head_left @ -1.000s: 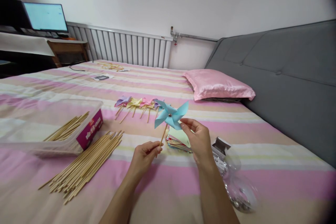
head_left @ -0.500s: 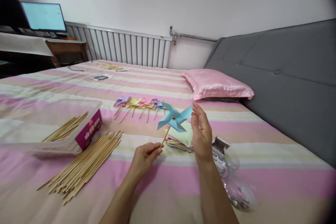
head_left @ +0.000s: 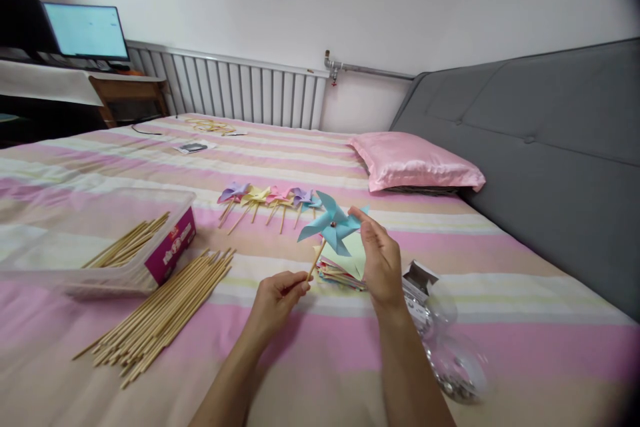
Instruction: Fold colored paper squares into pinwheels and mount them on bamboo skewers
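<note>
A light blue paper pinwheel (head_left: 336,229) on a wooden stick is held up in front of me. My left hand (head_left: 281,293) pinches the stick near its lower end. Beside the blades on the right is my right hand (head_left: 383,257), fingers stretched out and the index fingertip at a blade; it grips nothing. Behind the pinwheel lies a stack of coloured paper squares (head_left: 353,260), partly covered by it and my right hand. Farther back, several finished pinwheels (head_left: 277,196) in purple, yellow, pink and blue lie in a row.
Loose wooden sticks (head_left: 165,313) lie at left beside a clear plastic box (head_left: 173,230) holding more. Right of my right forearm are a small open box (head_left: 421,277) and clear containers of metal bits (head_left: 457,370). A pink pillow (head_left: 415,160) rests by the grey headboard (head_left: 540,133).
My right index finger has moved left and down onto the pinwheel's right blade, and the blades have turned slightly. My left hand keeps its pinch on the stick.
</note>
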Available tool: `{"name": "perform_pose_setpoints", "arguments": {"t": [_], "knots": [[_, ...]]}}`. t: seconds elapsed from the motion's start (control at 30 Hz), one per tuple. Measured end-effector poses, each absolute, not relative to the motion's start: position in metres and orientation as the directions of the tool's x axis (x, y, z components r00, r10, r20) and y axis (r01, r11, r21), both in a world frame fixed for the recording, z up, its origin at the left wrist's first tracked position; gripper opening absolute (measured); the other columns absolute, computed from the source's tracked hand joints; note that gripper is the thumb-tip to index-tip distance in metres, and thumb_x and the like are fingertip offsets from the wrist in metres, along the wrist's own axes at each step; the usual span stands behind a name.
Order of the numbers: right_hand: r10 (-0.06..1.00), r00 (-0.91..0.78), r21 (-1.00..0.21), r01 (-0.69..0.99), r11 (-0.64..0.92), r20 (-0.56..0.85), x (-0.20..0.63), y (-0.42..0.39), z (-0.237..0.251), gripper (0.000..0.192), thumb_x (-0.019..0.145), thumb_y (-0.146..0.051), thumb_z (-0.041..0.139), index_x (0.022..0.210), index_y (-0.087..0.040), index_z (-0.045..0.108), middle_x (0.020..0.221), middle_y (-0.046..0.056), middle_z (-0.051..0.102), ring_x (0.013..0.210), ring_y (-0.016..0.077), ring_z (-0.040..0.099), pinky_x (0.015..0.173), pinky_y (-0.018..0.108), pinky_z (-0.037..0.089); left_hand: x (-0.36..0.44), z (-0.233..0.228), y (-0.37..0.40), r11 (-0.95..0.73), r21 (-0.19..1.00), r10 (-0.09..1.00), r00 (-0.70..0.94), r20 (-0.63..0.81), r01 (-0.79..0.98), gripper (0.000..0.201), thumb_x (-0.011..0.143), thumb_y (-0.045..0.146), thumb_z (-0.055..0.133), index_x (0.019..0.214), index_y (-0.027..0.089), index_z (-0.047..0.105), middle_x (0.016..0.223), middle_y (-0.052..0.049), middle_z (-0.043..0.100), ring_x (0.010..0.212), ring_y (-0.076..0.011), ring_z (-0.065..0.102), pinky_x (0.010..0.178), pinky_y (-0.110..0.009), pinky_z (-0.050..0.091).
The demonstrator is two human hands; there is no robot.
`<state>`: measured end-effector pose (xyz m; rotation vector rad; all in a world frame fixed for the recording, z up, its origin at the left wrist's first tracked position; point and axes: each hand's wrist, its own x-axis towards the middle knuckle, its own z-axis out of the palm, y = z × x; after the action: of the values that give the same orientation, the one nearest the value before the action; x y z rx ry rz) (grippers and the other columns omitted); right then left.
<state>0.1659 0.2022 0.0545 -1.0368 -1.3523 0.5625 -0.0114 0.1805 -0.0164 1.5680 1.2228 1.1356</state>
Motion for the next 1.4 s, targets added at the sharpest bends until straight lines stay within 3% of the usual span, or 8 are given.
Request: {"name": "perform_pose_setpoints", "arguments": {"t": [0.63,1.23,1.3,1.4], "knots": [[0.915,0.090,-0.919,0.010,0.394,0.393,0.160,0.203,0.050,0.039,0.089,-0.043,0.046,0.117,-0.021,0.061,0.125,0.005,0.059,0.122,0.0212,0.048,0.106,0.039,0.032,-0.011,-0.014,0.179,-0.134,0.985,0.991,0.033,0.131,0.110,0.026,0.073,0.032,0.063,0.086,0.012,0.072,0.064,-0.003,0.059,0.059,-0.0124,0.050,0.056,-0.024,0.040],[0.940,-0.053,-0.941,0.014,0.338,0.337,0.156,0.200,0.053,0.045,0.086,-0.048,0.047,0.120,-0.020,0.058,0.128,0.006,0.056,0.124,0.0231,0.046,0.106,0.041,0.030,-0.010,-0.011,0.178,-0.108,0.993,0.994,-0.014,0.109,0.049,0.028,0.070,0.034,0.066,0.085,0.011,0.072,0.063,-0.004,0.062,0.057,-0.0129,0.051,0.056,-0.024,0.042],[0.948,-0.022,-0.947,0.041,0.318,0.317,0.156,0.199,0.056,0.050,0.084,-0.048,0.051,0.126,-0.022,0.053,0.121,0.006,0.062,0.118,0.0237,0.051,0.102,0.041,0.035,-0.011,-0.012,0.178,-0.100,0.994,0.995,-0.018,0.101,0.043,0.029,0.069,0.034,0.066,0.086,0.011,0.072,0.063,-0.004,0.061,0.057,-0.0127,0.051,0.056,-0.024,0.042],[0.962,0.073,-0.964,0.044,0.262,0.264,0.155,0.197,0.057,0.067,0.080,-0.047,0.057,0.139,-0.025,0.034,0.096,0.004,0.072,0.101,0.0231,0.062,0.094,0.042,0.042,-0.011,-0.013,0.179,-0.090,0.995,0.995,-0.029,0.091,0.040,0.029,0.070,0.035,0.065,0.086,0.011,0.071,0.064,-0.004,0.061,0.057,-0.0125,0.051,0.056,-0.024,0.042]]}}
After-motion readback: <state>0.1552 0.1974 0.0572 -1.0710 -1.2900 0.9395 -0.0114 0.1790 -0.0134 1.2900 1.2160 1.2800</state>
